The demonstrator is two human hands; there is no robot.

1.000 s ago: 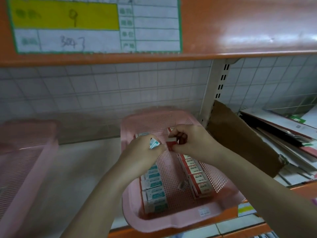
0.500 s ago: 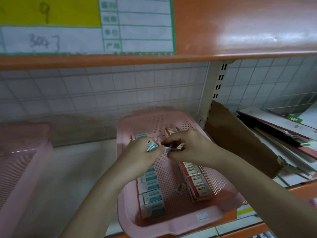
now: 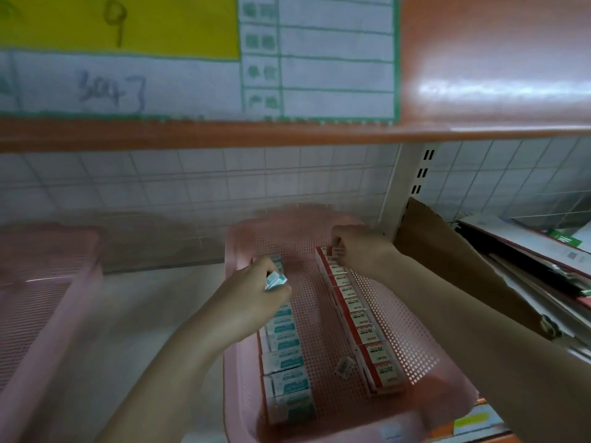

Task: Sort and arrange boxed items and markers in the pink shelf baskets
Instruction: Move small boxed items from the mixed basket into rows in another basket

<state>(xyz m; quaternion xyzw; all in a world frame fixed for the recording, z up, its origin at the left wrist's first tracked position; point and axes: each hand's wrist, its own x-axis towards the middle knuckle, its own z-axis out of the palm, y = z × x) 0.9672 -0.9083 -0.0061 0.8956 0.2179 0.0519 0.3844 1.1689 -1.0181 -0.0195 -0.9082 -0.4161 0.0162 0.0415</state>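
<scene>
At far left, a second pink basket [image 3: 48,282] on the white shelf [image 3: 134,314], well apart from the rest. In the middle, pink basket [image 3: 243,362] with a row of teal boxes [image 3: 287,356] along its left side; above this row, left hand [image 3: 252,298], fingers curled around one small teal box [image 3: 275,280]. Loose small tag [image 3: 344,366] on the basket floor. Along the right side, a row of red boxes [image 3: 367,327]; at its far end, right hand [image 3: 361,247], fingers curled on a red box [image 3: 336,251]. At right, brown cardboard [image 3: 454,260]

Hands [image 3: 252,295] [image 3: 361,251] w/ boxes in basket [image 3: 425,356]
</scene>
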